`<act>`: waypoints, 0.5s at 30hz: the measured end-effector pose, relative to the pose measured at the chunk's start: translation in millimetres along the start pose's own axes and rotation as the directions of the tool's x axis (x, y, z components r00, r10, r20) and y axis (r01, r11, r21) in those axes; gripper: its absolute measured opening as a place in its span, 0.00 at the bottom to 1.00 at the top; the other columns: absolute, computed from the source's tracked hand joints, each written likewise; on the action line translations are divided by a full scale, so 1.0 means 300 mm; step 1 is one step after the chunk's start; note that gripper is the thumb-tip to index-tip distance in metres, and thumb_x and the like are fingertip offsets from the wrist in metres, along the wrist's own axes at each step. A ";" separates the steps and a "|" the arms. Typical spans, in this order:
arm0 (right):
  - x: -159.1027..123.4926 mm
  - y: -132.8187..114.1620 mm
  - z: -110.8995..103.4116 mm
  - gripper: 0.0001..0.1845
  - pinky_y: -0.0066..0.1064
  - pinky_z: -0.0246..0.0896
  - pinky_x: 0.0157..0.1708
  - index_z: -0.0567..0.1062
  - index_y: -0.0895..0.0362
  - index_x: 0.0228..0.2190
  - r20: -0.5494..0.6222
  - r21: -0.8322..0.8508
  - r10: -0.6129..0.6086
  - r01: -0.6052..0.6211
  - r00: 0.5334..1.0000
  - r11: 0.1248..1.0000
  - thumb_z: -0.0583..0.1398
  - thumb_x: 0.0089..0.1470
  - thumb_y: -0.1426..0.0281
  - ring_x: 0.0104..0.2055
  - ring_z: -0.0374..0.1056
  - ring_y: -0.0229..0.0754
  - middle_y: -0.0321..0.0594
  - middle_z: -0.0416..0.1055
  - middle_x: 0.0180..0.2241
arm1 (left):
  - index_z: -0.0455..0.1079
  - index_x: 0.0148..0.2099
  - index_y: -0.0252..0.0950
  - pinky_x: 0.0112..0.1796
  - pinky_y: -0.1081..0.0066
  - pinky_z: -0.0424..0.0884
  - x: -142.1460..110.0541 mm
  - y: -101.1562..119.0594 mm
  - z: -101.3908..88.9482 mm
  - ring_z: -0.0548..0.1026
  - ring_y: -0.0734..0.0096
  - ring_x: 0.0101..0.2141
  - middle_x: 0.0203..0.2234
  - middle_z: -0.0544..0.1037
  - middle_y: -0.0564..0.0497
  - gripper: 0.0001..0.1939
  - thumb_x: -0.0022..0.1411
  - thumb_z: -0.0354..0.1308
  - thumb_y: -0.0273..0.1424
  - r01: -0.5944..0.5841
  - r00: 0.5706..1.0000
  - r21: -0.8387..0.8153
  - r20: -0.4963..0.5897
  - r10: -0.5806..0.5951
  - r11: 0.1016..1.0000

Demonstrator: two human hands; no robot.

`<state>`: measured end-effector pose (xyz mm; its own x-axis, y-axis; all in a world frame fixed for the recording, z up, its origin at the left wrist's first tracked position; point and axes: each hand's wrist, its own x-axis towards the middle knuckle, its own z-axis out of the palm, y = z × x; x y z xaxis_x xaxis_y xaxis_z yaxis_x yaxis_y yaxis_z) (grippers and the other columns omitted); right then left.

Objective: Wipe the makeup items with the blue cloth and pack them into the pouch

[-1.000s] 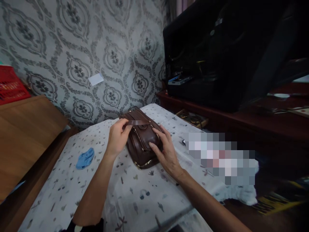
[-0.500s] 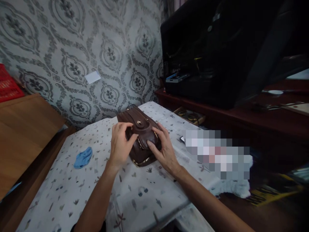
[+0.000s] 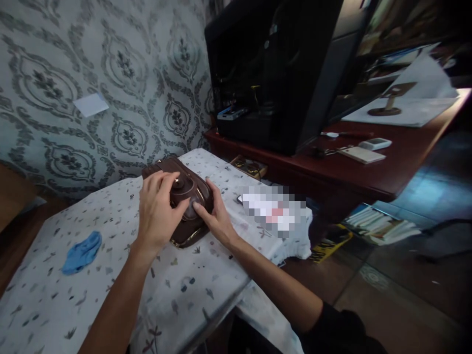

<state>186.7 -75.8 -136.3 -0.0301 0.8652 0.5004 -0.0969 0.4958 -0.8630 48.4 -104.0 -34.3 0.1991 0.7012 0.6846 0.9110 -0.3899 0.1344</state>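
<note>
A dark brown leather bag with gold zips and a small metal stud lies on the patterned tablecloth. My left hand curls over its left side, the index finger by the stud and the thumb pressed on the rounded front pocket. Part of the bag is hidden beneath that hand. On the other side my right hand grips the bag, thumb on the pocket and fingers along the zipped edge.
A crumpled blue cloth lies left on the white tablecloth. A phone sits at the right, partly blurred out. Behind is a black television on a dark red cabinet. A cardboard box stands at the left.
My view has swung right, so the bag and hands appear further left and more of the cabinet shows. Both hands stay on the bag, with the left lying further over it.
</note>
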 end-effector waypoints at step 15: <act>0.037 -0.008 -0.069 0.43 0.44 0.55 0.66 0.61 0.50 0.63 0.179 0.218 0.028 -0.068 0.984 0.974 0.67 0.51 0.51 0.67 0.59 0.50 0.44 0.62 0.65 | 0.74 0.50 0.40 0.52 0.54 0.67 0.058 0.023 0.055 0.70 0.51 0.51 0.47 0.76 0.45 0.14 0.61 0.61 0.27 0.057 0.996 0.042 0.073 -0.060 0.997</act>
<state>207.2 -65.8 -130.1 -0.2100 0.8517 0.4801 -0.3093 0.4079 -0.8590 64.1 -84.6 -33.2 0.1698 0.7649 0.6214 0.9353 -0.3238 0.1430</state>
